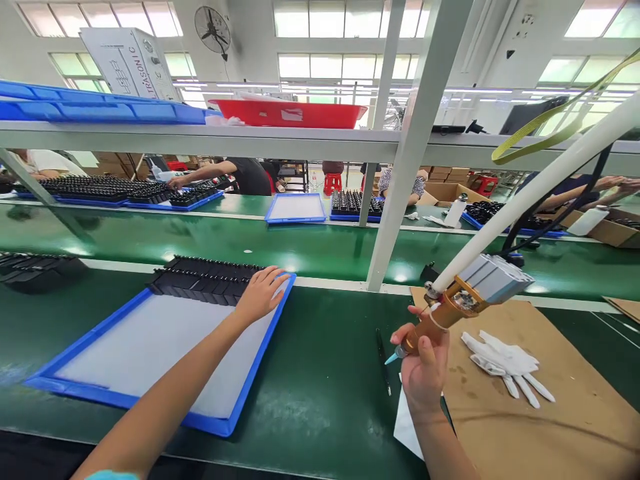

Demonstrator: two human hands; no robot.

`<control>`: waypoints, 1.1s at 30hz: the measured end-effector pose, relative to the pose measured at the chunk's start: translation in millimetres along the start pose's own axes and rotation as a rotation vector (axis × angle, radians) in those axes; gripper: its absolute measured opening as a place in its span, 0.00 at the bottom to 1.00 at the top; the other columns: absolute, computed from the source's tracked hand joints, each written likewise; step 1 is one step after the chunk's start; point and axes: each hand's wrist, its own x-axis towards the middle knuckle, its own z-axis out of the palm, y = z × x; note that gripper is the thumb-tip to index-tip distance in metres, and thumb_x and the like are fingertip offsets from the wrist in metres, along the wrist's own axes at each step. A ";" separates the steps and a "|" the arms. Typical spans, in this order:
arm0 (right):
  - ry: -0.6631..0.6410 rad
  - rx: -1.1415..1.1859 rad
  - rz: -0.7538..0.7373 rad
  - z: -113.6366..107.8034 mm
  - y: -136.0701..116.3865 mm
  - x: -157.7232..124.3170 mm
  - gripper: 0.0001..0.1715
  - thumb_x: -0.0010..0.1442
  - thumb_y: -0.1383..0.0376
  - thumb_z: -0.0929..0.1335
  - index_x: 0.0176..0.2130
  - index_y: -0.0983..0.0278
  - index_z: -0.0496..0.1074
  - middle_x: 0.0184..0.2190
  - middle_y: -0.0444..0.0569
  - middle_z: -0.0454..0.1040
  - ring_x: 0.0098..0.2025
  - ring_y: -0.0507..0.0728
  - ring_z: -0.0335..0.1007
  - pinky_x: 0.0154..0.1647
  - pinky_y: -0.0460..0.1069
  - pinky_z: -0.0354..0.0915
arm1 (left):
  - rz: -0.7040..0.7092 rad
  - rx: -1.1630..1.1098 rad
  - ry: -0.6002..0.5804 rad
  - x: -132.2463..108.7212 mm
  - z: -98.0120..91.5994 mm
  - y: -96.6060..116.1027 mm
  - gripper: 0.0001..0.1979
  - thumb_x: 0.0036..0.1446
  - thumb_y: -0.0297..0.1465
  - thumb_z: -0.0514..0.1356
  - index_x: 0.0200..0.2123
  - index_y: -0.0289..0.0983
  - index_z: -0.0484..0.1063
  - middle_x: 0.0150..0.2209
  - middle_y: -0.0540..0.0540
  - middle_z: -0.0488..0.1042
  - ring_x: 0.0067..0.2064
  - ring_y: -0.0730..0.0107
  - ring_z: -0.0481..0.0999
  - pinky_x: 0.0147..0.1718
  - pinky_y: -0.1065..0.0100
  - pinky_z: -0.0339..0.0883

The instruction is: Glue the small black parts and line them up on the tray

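My left hand [261, 293] reaches to the far right corner of a blue-rimmed tray [107, 395]. Its fingers are stretched out over the right end of a block of black plastic parts [205, 280]; whether the fingertips touch them I cannot tell. The parts stand in rows along the tray's far side, and white lining [165, 347] shows in front. In my right hand [425, 363] is a copper-coloured dispensing gun [425, 331], with a light-blue nozzle tip pointing down and left. A silver block and a white arm are joined to the gun's upper end.
Beside my right hand lie a black pen [383, 363], white paper [407, 427] and white gloves [507, 363] on a cardboard sheet [565, 427]. A white post [405, 160] rises behind. More black parts [40, 270] stand left. Co-workers sit across the green belt [300, 250].
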 end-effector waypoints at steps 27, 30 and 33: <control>-0.026 -0.039 0.061 -8.7 6.9 -3.4 0.17 0.59 0.55 0.67 0.47 0.57 0.68 0.44 0.51 0.70 0.27 0.50 0.67 0.28 0.50 0.63 | -0.189 -0.211 -0.412 73.4 90.5 17.7 0.17 0.63 0.35 0.54 0.53 0.42 0.72 0.53 0.45 0.75 0.54 0.56 0.72 0.57 0.57 0.58; -0.018 -0.041 0.080 -9.2 6.5 -1.8 0.17 0.59 0.55 0.68 0.47 0.56 0.69 0.45 0.50 0.69 0.27 0.50 0.67 0.28 0.50 0.63 | -0.197 -0.211 -0.419 74.3 90.0 17.1 0.17 0.63 0.35 0.54 0.53 0.43 0.72 0.53 0.46 0.75 0.54 0.57 0.73 0.56 0.58 0.58; -0.002 -0.049 0.088 -10.0 6.3 -0.4 0.17 0.59 0.54 0.68 0.47 0.56 0.69 0.46 0.50 0.68 0.27 0.50 0.66 0.29 0.50 0.63 | -0.205 -0.209 -0.425 75.2 89.9 16.8 0.17 0.63 0.35 0.54 0.53 0.43 0.72 0.53 0.46 0.75 0.54 0.57 0.73 0.56 0.58 0.58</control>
